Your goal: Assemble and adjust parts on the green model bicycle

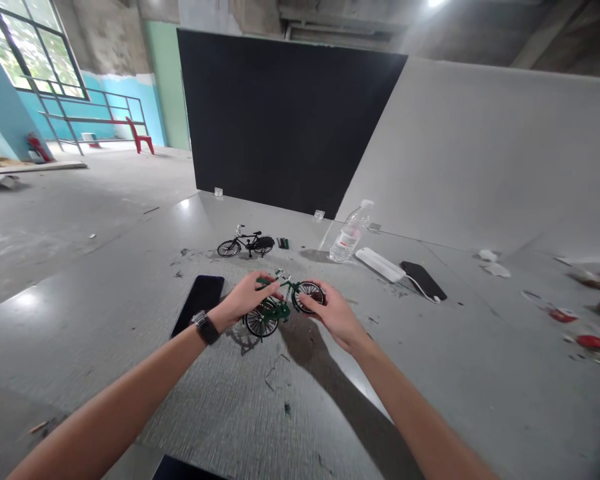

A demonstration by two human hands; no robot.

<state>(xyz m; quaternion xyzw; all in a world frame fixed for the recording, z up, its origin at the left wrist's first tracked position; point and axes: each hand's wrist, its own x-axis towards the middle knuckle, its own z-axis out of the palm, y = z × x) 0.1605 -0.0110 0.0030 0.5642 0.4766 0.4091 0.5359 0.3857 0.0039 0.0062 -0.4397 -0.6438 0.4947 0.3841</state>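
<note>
A small green model bicycle (279, 309) is held between my two hands over the grey table, its front wheel to the right and its rear wheel to the left. My left hand (253, 293) is closed on the bicycle's upper part, near the seat and handlebar; some of its fingertips are hidden behind the frame. With thumb and fingers, my right hand (333, 312) pinches the front wheel at its right side. Farther back stands a black model bicycle (247, 243), with a small dark green piece (283, 243) beside it.
A dark phone (199, 303) lies by my left wrist. Behind to the right are a water bottle (350, 233), a white power bank (380, 265) and a black phone (424, 280) joined by a cable. Black and grey panels (290, 120) rise behind. Small scraps (287, 408) dot the table.
</note>
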